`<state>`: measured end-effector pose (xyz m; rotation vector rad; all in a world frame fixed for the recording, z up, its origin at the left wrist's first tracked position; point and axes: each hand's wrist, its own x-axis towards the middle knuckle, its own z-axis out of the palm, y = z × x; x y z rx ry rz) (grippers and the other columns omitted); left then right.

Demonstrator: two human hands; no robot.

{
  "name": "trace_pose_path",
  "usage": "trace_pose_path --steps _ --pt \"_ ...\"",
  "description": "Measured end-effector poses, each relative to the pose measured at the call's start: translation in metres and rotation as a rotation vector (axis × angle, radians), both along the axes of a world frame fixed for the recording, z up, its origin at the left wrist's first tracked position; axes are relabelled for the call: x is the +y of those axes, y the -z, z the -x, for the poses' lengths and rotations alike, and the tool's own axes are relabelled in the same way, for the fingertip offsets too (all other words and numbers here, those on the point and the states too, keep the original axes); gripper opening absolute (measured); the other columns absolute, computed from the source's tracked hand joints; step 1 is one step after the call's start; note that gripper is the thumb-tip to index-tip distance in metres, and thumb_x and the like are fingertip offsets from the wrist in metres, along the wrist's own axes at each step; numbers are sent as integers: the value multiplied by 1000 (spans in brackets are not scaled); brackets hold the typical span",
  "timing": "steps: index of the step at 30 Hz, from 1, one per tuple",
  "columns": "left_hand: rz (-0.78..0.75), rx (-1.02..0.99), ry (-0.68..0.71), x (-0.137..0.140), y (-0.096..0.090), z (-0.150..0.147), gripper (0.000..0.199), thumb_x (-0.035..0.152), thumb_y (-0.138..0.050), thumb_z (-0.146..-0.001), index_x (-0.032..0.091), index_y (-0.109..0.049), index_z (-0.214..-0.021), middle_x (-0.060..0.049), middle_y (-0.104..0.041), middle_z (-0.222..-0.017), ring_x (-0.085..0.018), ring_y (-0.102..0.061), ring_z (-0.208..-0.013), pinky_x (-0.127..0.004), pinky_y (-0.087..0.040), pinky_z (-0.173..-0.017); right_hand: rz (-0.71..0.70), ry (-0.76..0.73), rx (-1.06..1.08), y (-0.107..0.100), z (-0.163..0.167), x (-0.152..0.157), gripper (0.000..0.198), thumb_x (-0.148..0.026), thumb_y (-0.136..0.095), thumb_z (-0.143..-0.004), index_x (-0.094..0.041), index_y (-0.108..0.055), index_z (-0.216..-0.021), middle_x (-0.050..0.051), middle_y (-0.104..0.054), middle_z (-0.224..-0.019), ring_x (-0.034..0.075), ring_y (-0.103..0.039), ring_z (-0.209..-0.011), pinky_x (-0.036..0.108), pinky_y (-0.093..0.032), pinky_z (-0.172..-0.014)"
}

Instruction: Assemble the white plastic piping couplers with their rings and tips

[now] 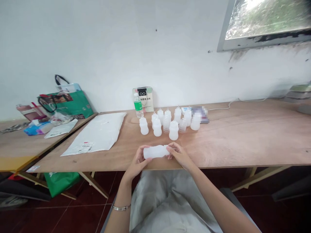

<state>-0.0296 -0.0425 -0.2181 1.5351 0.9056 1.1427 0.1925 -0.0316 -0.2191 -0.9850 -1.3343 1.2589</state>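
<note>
A translucent white plastic bottle [156, 151] lies sideways between my hands, just above the table's front edge. My left hand [139, 159] is closed around its wide left end. At the narrower right end, my right hand [177, 152] grips with thumb and fingers; the fingers partly hide that end. Beyond my hands stand several similar white bottles in a loose group, among them a front one [173, 130] and a left one [143, 126]. Some at the back carry pointed clear tops, such as this capped bottle [167, 121].
A large white mailing envelope [99, 132] lies flat on the wooden table [243, 136] at left. A green-labelled water bottle [138, 106] and a paper bag [148, 100] stand by the wall. Green shopping bags [80, 102] and a tissue pack [36, 128] sit on the adjoining table.
</note>
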Motion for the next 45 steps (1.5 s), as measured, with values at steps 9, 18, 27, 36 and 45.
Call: trace_pose_path --steps 9,18,27,36,45 --pt "78 -7 -71 2 0 -2 39 50 -48 -92 24 -47 -121 -6 -56 -122 -21 -58 -107 -32 -48 -89 -13 -9 6 -3 -1 -3 39 -57 -67 -75 -22 -54 -87 -2 -65 -71 14 -62 -63 30 -49 -67" --pt "38 -15 -11 1 -1 1 39 43 -61 -87 23 -48 -117 -3 -59 -109 -16 -61 -89 -27 -49 -79 -12 -28 1 2 -2 -1 36 -54 -65 -78 -21 -54 -90 -3 -64 -65 12 -59 -58 27 -46 -61" --pt "-1 26 -3 1 2 1 40 37 -62 -86 24 -47 -121 -4 -56 -116 -20 -52 -107 -31 -41 -95 -12 -58 7 2 -2 -2 40 -55 -66 -77 -22 -51 -97 -5 -62 -60 12 -55 -52 26 -43 -56" --pt "-16 92 -32 0 2 -1 38 38 -63 -84 21 -51 -115 -5 -57 -112 -20 -53 -100 -30 -43 -88 -10 -47 -22 -2 -2 -5 41 -53 -68 -75 -22 -52 -97 -5 -61 -60 12 -54 -51 27 -43 -56" --pt "-90 213 -59 -2 2 -1 35 40 -62 -84 22 -51 -112 -5 -59 -110 -20 -56 -95 -29 -46 -82 -16 -30 -43 -1 -1 -5 38 -51 -68 -75 -21 -56 -96 -5 -60 -59 13 -53 -51 28 -42 -55"
